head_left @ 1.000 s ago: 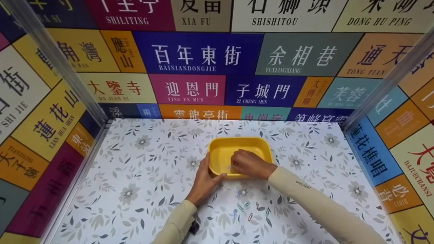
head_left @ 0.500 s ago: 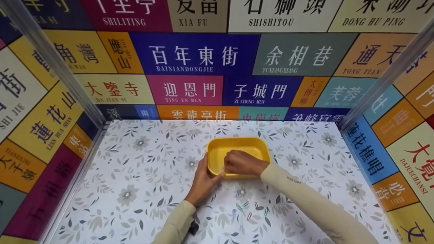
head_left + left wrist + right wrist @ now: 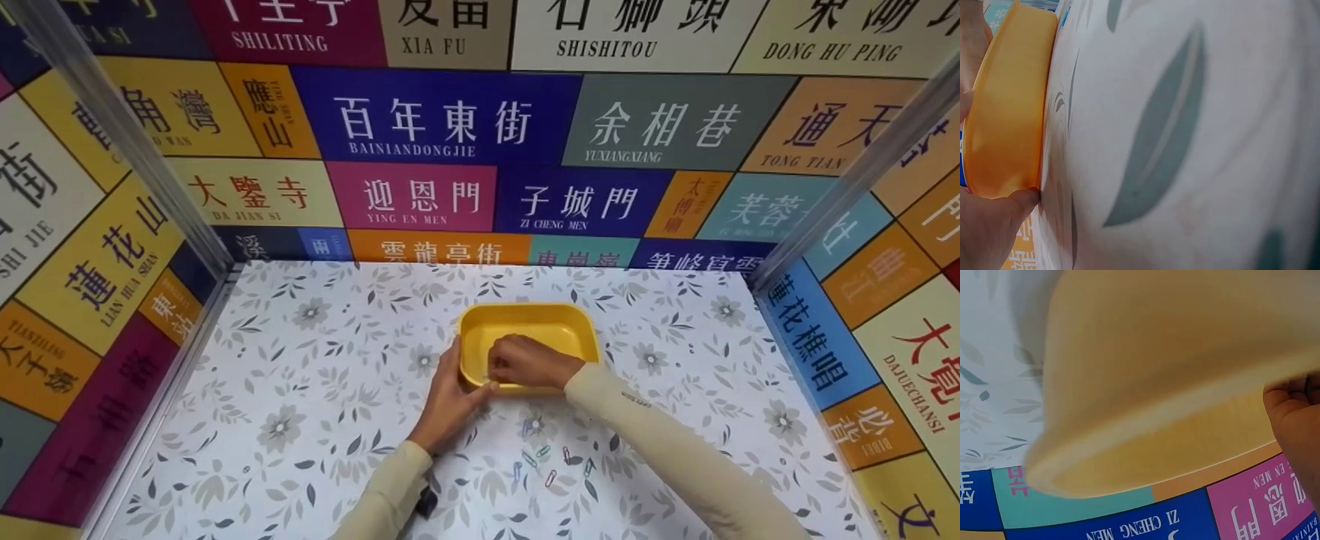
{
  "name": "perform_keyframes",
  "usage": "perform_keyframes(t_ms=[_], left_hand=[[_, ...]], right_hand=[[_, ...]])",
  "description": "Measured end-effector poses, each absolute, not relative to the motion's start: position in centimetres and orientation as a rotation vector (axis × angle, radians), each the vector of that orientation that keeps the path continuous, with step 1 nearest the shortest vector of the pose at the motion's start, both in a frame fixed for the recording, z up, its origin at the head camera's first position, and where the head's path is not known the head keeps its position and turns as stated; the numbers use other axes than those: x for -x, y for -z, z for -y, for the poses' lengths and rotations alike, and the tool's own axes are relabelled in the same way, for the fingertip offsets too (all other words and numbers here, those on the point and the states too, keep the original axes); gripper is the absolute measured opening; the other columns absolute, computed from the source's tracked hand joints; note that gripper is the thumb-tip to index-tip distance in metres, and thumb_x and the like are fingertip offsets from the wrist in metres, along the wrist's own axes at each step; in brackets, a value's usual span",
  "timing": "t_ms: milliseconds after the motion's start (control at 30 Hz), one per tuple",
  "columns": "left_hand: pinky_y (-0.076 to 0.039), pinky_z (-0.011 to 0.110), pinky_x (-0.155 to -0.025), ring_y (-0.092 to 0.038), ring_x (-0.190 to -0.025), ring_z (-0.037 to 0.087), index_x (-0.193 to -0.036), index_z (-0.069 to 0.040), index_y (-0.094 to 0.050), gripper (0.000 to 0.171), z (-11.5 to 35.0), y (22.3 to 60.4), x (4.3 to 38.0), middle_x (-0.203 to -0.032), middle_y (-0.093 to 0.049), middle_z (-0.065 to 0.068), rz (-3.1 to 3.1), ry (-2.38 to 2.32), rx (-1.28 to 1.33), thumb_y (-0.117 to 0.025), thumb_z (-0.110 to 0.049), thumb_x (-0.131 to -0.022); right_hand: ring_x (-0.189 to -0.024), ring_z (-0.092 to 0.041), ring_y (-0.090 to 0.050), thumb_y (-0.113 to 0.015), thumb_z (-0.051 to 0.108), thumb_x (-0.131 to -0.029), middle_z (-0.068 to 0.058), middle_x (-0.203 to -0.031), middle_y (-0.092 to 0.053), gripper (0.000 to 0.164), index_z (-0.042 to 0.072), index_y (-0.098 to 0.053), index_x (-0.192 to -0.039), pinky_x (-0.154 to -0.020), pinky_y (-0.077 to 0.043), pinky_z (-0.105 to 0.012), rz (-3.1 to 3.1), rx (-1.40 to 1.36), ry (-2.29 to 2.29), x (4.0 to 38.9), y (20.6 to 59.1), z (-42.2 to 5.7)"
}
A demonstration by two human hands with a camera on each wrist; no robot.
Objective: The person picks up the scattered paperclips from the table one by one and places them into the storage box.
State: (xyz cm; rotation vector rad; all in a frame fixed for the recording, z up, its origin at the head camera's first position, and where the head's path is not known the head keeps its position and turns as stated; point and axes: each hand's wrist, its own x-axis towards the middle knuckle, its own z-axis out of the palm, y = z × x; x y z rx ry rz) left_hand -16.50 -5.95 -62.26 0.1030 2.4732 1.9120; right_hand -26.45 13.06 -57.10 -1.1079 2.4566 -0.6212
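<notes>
A yellow rectangular plastic box (image 3: 577, 319) stands on the patterned tabletop. My left hand (image 3: 442, 401) grips its near left corner, the thumb along the front wall and the fingers along the left side. The left wrist view has this hand (image 3: 991, 230) against the outer wall of the box (image 3: 1013, 112). My right hand (image 3: 529, 361) reaches inside, fingers curled low near the front left. A small pale thing (image 3: 486, 377), about a paper clip's size, shows at its fingertips. In the right wrist view the rim partly hides the right hand (image 3: 1297, 408).
Several coloured paper clips (image 3: 544, 451) lie scattered on the tabletop (image 3: 322, 375) in front of the box, between the two forearms. Panels with large lettering (image 3: 435, 116) rise behind and at both sides. Clear posts (image 3: 847, 172) stand at the back corners.
My right hand has slid left inside the box, toward the left hand, and the small pale thing has moved with its fingertips. The left hand keeps its grip; the loose paper clips lie unchanged.
</notes>
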Motion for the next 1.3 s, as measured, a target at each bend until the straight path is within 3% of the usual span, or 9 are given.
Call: perform_keyframes(t_ms=[200,467,767,1300], left_hand=[[-0.025,0.047,-0.135,-0.033,-0.162,0.026,-0.179,-0.022,-0.015,0.109,5.9,62.0,16.6,-0.179,-0.029,0.008,-2.472,-1.874,-0.070,-0.085,-0.033,-0.096],[-0.025,0.047,-0.135,-0.032,-0.164,0.026,-0.179,-0.024,-0.014,0.109,6.1,61.7,16.8,-0.180,-0.027,0.007,-2.489,-1.850,-0.037,-0.085,-0.033,-0.096],[-0.028,0.048,-0.134,-0.036,-0.161,0.030,-0.178,-0.017,-0.016,0.108,6.0,62.0,16.6,-0.177,-0.030,0.013,-2.479,-1.899,-0.091,-0.085,-0.028,-0.097],[-0.027,0.047,-0.134,-0.036,-0.161,0.027,-0.179,-0.022,-0.017,0.109,5.8,62.1,16.4,-0.178,-0.031,0.010,-2.460,-1.923,-0.079,-0.086,-0.029,-0.095]], right_hand=[[-0.080,-0.014,-0.063,-0.074,0.016,-0.105,0.008,-0.081,-0.068,0.011,0.012,-0.083,-0.106,-0.078,-0.054,-0.029,-2.551,1.012,0.591,26.2,56.5,-13.3],[-0.094,-0.018,-0.061,-0.075,0.018,-0.104,0.002,-0.099,-0.072,0.014,0.009,-0.085,-0.110,-0.096,-0.058,-0.037,-2.720,0.862,0.703,25.0,54.2,-14.1],[-0.090,-0.016,-0.062,-0.079,0.019,-0.102,0.003,-0.091,-0.069,0.009,0.012,-0.084,-0.101,-0.087,-0.060,-0.036,-2.842,0.909,0.752,22.1,53.0,-15.8],[-0.088,-0.012,-0.058,-0.084,0.015,-0.098,0.006,-0.089,-0.067,0.004,0.011,-0.083,-0.098,-0.082,-0.058,-0.031,-2.921,1.068,0.810,16.0,53.2,-18.4]])
